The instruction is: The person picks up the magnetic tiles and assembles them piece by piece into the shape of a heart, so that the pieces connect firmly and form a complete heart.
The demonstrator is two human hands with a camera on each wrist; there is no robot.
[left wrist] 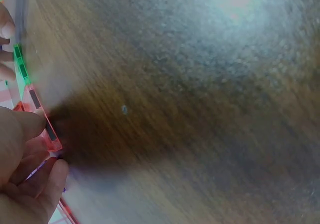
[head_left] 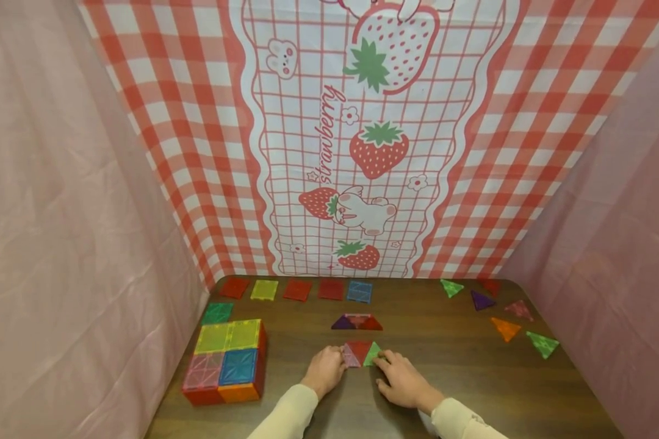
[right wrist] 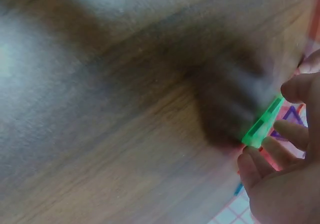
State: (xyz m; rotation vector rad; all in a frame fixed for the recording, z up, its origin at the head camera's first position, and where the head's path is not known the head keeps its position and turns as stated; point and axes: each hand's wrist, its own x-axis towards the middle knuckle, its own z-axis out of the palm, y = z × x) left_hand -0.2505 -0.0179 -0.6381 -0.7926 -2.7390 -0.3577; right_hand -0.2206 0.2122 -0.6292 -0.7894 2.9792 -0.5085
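In the head view, a row of three translucent triangle tiles lies on the table: a pink triangle tile, a red triangle tile and a green triangle tile. My left hand holds the pink tile at the row's left end. In the left wrist view, the thumb of that hand lies against its edge. At the other end, my right hand has bent fingers on the green tile. The right wrist view shows the green tile on edge among those fingers. The hand partly hides the neighbouring tiles.
Just beyond the hands lies a trapezoid of purple, pink and red triangles. A block of square tiles stands at left. Several square tiles line the back edge, and loose triangles lie at right. Cloth walls surround the table.
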